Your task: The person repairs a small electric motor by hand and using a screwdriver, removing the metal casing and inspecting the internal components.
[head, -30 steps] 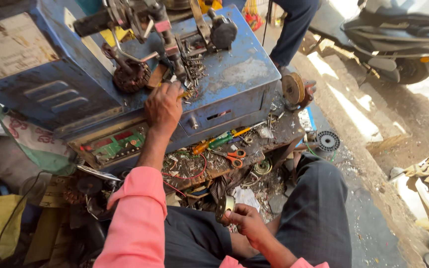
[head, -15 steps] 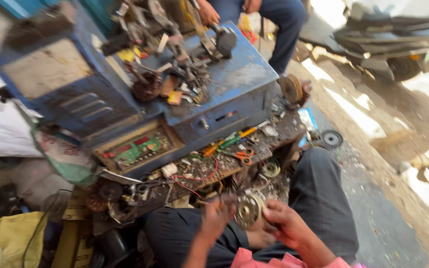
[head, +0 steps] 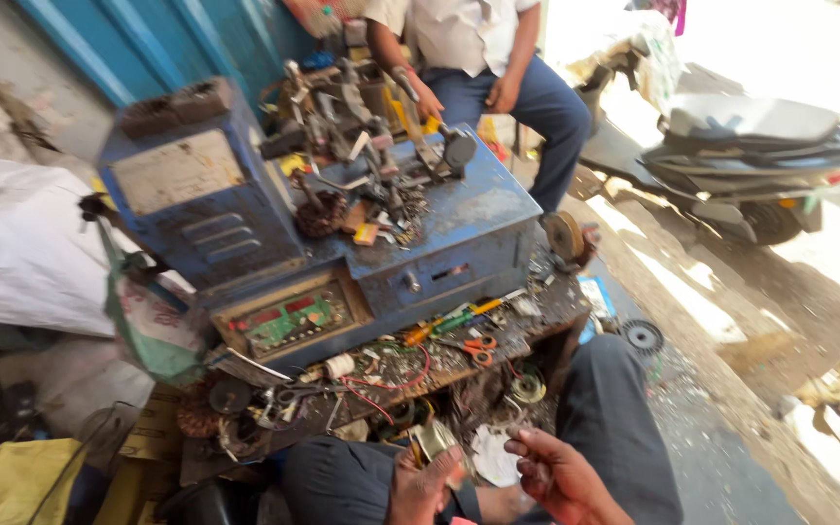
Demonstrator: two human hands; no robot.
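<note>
- While the left hand [head: 427, 483] pinches a small metal part [head: 435, 439] just below the blue machine [head: 323, 233], it could slip into that clutter.
- Right hand [head: 558, 473] half curled, holding nothing I can make out.

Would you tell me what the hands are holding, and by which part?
The left hand grips a small brass-coloured metal part from below; the right hand appears empty.

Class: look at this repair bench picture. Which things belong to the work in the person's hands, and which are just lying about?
In hand:
left hand
right hand
small metal part

Lying about:
orange-handled scissors
green circuit board
blue metal machine
parked scooter
grinding wheel
</note>
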